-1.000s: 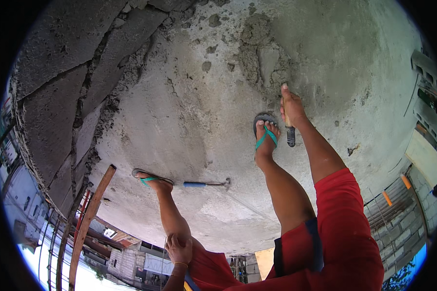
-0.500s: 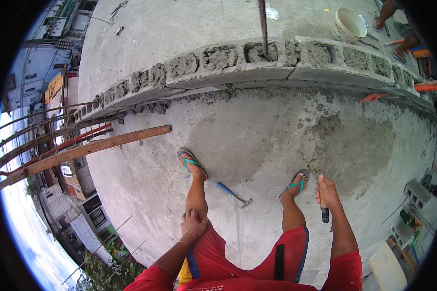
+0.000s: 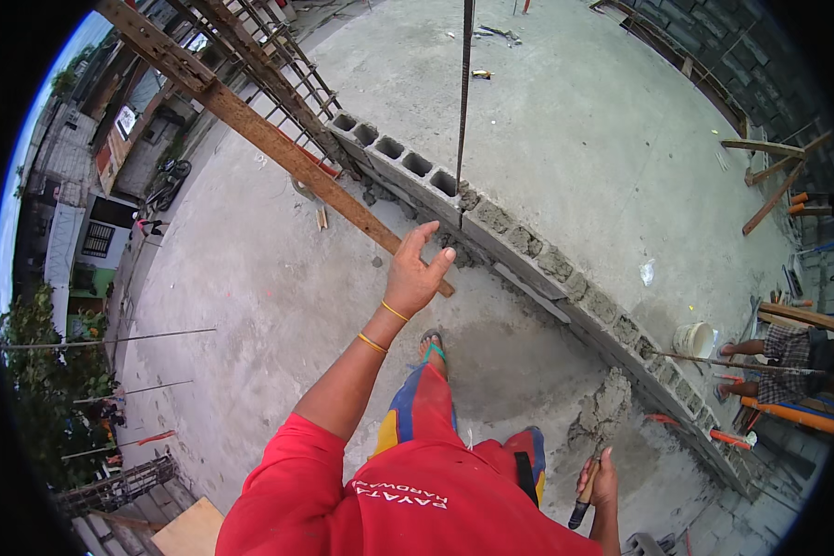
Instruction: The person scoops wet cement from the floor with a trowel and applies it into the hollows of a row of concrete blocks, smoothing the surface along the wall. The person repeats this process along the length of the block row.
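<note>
In my right hand [image 3: 604, 480], at the lower right, I grip the handle of a trowel [image 3: 580, 511]. A heap of wet grey mortar [image 3: 608, 404] lies over its blade, which I cannot see beneath it. My left hand [image 3: 413, 275] is raised with its fingers apart and holds nothing. Behind it a long wooden plank [image 3: 301, 167] slants across; whether the hand touches it I cannot tell. Beyond both hands runs a low concrete block wall [image 3: 514, 236]. Its left cells are hollow, while those farther right are filled with mortar.
An upright steel rebar [image 3: 466, 102] rises from the wall, and another rod sticks out farther right. A whitish bucket [image 3: 694, 340] stands past the wall, near another person's legs [image 3: 755, 349]. Orange pipes [image 3: 788, 414] lie at the right. Bars [image 3: 153, 335] project at the left.
My left hand has left my knee and reached up and forward. The trowel now shows mortar ahead of its handle. The view has swung left along the wall, and the hammer has dropped from sight.
</note>
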The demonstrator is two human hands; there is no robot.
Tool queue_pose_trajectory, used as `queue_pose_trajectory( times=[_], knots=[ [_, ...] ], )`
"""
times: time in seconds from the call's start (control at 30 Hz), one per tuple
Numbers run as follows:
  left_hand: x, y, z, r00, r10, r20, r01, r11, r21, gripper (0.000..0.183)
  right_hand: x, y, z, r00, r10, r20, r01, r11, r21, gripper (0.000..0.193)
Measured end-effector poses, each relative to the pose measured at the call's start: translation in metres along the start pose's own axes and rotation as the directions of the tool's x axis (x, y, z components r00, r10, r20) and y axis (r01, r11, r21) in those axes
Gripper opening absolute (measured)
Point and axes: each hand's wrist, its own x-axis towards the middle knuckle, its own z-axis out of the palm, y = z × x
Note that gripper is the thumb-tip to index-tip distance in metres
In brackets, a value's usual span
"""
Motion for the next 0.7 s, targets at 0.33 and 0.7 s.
queue_pose_trajectory(
  times=[0.33, 0.7],
  knots=[
    [0.317, 0.184, -0.041, 0.954, 0.252, 0.161, -0.194, 0.931, -0.308, 0.077, 0.009, -0.102, 0.101, 0.996, -0.087, -0.009, 0.087, 0.996, -0.038, 0.071],
    [0.366, 0.132, -0.103, 0.968, 0.132, 0.215, 0.019, 0.813, -0.582, 0.052, 0.070, -0.225, 0.186, 0.990, -0.130, 0.048, 0.137, 0.971, -0.194, 0.066]
  ],
)
